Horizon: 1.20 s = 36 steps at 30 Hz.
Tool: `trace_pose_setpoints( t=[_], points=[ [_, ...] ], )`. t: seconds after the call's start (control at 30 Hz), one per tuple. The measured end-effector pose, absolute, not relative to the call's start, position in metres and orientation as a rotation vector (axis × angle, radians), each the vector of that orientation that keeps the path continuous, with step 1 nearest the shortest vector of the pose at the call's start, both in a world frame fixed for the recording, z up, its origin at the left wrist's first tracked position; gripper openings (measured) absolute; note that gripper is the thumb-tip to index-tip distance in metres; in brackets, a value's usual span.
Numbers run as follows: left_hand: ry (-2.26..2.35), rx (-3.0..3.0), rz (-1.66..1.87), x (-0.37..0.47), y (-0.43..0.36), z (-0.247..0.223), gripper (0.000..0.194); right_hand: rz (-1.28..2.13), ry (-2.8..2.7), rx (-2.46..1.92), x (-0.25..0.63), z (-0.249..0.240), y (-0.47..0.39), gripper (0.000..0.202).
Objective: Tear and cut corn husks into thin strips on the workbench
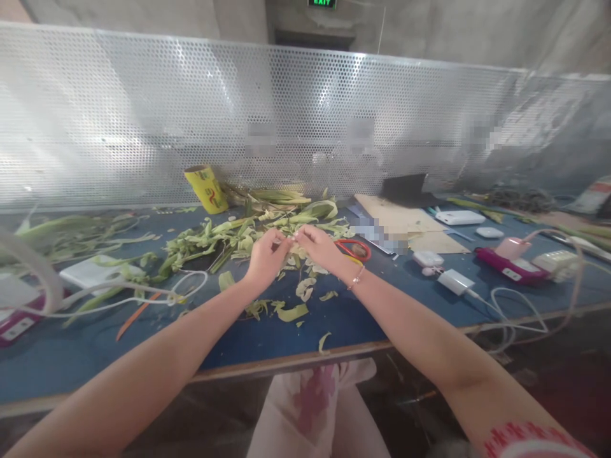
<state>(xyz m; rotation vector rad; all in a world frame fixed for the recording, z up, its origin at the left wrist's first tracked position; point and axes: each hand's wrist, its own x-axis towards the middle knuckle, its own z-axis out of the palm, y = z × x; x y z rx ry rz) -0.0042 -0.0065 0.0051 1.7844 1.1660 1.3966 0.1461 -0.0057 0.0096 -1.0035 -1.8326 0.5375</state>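
My left hand [268, 256] and my right hand [319, 247] meet above the middle of the table, thumbs and fingertips pinched together. Whatever sits between the fingertips is too small and blurred to make out. Behind and left of them lies a heap of pale green leaves [205, 242], long and twisted like husk strips. Below the hands, pale flower-like scraps [305, 289] and a curled leaf piece [292, 313] are scattered on the blue tabletop [267, 346]. Beside my right wrist are red-orange looped handles [360, 249], probably of scissors, partly hidden by the hand.
A yellow cardboard tube [207, 189] leans by the perforated metal screen [191, 114]. To the right are brown paper sheets [401, 216], a white charger [456, 282] with cable and a purple power strip [510, 266]. White cables [143, 300] and an orange strip [136, 318] lie left.
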Motion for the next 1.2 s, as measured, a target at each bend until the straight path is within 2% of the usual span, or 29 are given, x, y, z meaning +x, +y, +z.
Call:
trace_pose_setpoints(
  t=[0.23, 0.4, 0.5, 0.67, 0.87, 1.2],
  points=[
    [1.206, 1.695, 1.468, 0.003, -0.007, -0.003, 0.022, 0.338, -1.870, -0.996, 0.137, 0.009, -0.013, 0.020],
    [1.251, 1.702, 1.698, -0.005, -0.003, 0.000, 0.028, 0.051, -1.518, -0.999, 0.143, 0.007, -0.005, 0.023],
    [1.274, 1.654, 1.766, -0.010, -0.004, 0.003, 0.031, 0.207, -1.362, -1.086, 0.145, 0.005, -0.001, 0.025],
    [1.291, 1.760, 1.718, -0.007, -0.008, 0.006, 0.027, 0.590, -1.634, -1.068, 0.135, 0.004, -0.008, 0.034],
    [1.303, 1.855, 1.642, 0.001, -0.009, 0.001, 0.020, 0.511, -1.536, -1.059, 0.126, 0.009, -0.018, 0.028],
    [1.229, 1.743, 1.677, 0.001, -0.006, 0.003, 0.021, 0.376, -1.522, -0.940, 0.127, 0.008, -0.017, 0.031]
  ],
)
